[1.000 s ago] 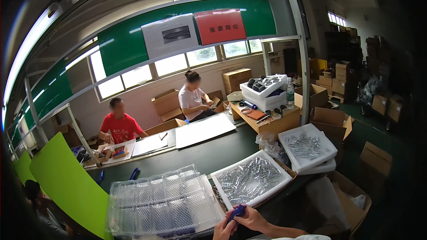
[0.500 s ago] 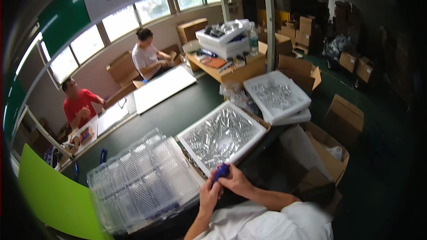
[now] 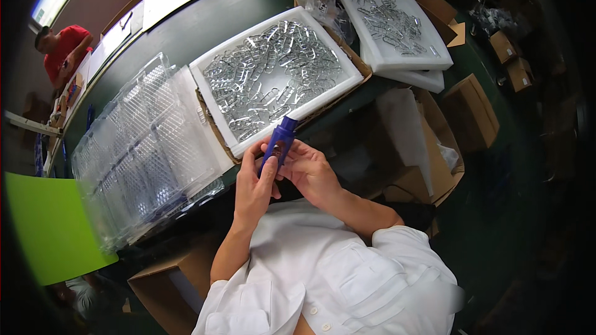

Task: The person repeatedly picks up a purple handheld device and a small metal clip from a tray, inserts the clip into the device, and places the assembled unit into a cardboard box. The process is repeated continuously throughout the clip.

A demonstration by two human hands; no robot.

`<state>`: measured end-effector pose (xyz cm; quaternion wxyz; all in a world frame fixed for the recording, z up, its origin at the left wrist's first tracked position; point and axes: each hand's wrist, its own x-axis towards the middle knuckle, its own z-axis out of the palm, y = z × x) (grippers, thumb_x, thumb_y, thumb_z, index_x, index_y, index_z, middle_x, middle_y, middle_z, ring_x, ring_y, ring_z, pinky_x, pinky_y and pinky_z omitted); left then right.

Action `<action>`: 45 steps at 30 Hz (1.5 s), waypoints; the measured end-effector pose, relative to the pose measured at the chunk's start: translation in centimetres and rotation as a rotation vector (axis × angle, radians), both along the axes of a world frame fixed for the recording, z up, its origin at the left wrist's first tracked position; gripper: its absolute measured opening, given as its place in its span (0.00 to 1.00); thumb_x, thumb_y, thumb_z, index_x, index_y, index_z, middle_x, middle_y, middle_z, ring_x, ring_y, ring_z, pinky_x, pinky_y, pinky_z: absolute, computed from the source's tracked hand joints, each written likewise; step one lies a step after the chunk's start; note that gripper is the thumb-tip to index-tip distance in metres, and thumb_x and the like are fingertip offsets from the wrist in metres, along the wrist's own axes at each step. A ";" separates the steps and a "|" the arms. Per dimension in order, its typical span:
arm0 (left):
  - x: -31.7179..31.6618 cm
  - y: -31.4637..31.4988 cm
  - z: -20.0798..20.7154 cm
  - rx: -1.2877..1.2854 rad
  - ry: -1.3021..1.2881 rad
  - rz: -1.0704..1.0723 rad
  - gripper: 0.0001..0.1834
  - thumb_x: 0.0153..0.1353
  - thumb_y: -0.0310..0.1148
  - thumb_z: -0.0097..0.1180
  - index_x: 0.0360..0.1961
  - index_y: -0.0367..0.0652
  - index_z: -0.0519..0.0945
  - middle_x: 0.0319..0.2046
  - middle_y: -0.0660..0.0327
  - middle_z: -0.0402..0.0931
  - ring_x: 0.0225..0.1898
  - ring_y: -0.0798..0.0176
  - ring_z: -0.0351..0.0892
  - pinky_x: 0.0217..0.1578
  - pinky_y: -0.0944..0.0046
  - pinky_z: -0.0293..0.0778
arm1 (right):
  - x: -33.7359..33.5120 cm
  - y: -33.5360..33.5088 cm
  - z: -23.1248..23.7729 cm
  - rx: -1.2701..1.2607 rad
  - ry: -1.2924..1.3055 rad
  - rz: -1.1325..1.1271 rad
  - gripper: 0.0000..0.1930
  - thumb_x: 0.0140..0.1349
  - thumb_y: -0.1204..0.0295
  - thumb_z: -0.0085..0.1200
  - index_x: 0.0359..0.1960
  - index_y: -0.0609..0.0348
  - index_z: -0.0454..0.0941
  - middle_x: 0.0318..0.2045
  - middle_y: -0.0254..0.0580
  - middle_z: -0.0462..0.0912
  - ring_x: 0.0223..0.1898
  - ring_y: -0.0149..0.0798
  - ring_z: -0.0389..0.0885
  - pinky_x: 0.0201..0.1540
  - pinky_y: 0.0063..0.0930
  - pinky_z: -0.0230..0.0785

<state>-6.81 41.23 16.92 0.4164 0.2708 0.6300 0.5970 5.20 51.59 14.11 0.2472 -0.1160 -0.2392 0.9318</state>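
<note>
A blue, tube-shaped plastic piece (image 3: 279, 144) with a narrower top end stands tilted between my two hands. A small opening with something shiny in it shows on its side. My left hand (image 3: 253, 185) is closed round its lower left part, thumb along the front. From the right, the fingers of my right hand (image 3: 314, 175) are bent against the piece; what their tips hold, if anything, is partly hidden. Just beyond my hands lies a white foam tray (image 3: 338, 90) full of shiny metal wire clips (image 3: 273, 62).
Left of the tray are stacked clear plastic blister trays (image 3: 146, 142), beside a bright green panel (image 3: 49, 229). A second foam tray (image 3: 397, 65) of clips sits at the back right. Open cardboard boxes (image 3: 444, 130) stand on the right. A person in red (image 3: 65, 53) sits far left.
My view has tipped down toward my hands and body. The blue piece now shows its side opening, and my fingers have shifted lower on it.
</note>
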 end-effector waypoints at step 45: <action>-5.4 -4.3 -1.0 0.361 -0.777 -0.034 0.35 0.81 0.53 0.40 0.74 0.32 0.63 0.44 0.55 0.74 0.36 0.65 0.79 0.32 0.61 0.89 | -1.5 10.2 9.5 1.186 -0.579 -0.249 0.09 0.70 0.86 0.53 0.47 0.64 0.82 0.39 0.42 0.83 0.35 0.30 0.83 0.39 0.23 0.76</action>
